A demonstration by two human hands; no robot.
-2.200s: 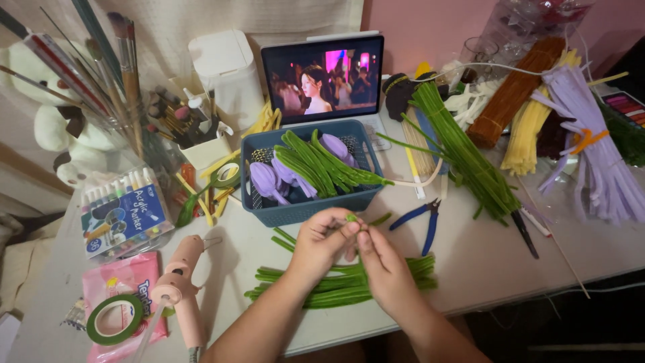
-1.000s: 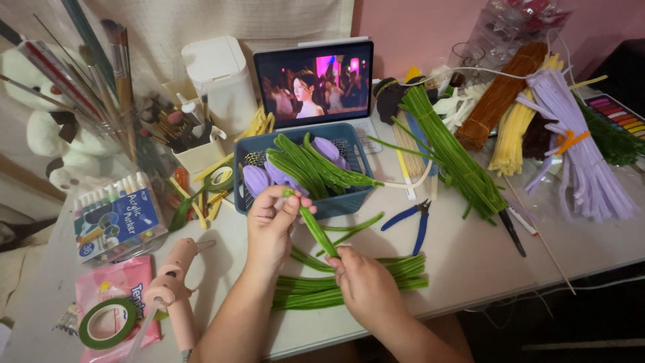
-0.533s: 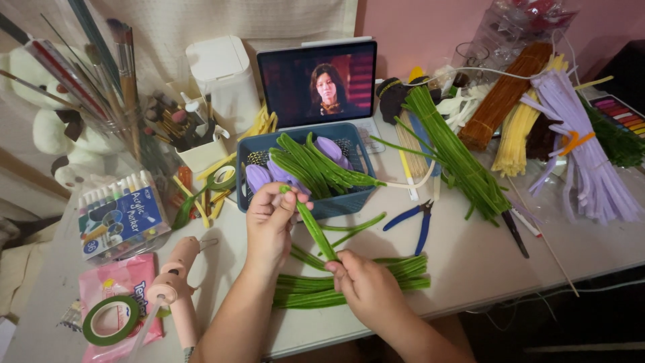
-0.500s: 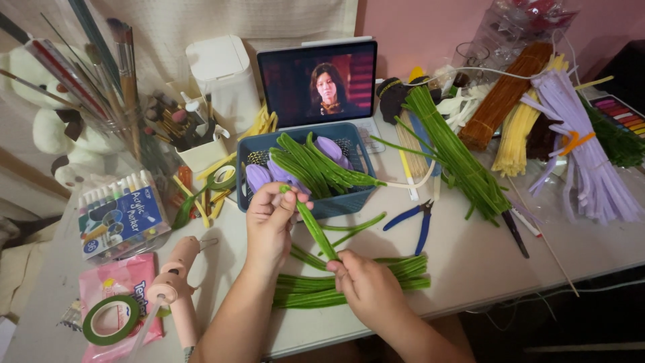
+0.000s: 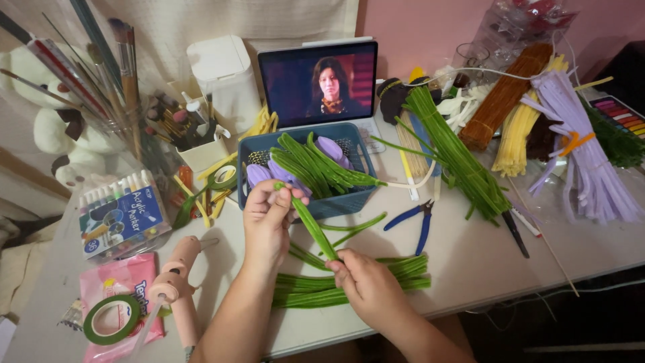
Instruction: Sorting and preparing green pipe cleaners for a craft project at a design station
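Note:
My left hand pinches the upper end of a folded green pipe cleaner, just in front of the blue basket. My right hand grips the lower end of the same pipe cleaner. It slants from upper left to lower right between the hands. A pile of green pipe cleaners lies on the white table under my right hand. The basket holds bent green pipe cleaners and purple petal shapes.
Blue pliers lie right of the basket. Bundles of green, brown, yellow and lilac pipe cleaners fill the right side. A tablet stands behind the basket. A pink glue gun, green tape roll, marker box and brush jars sit left.
The hands went from working close together over the pile to apart, my left hand now up by the basket, with one green pipe cleaner stretched between them. The tablet picture changed.

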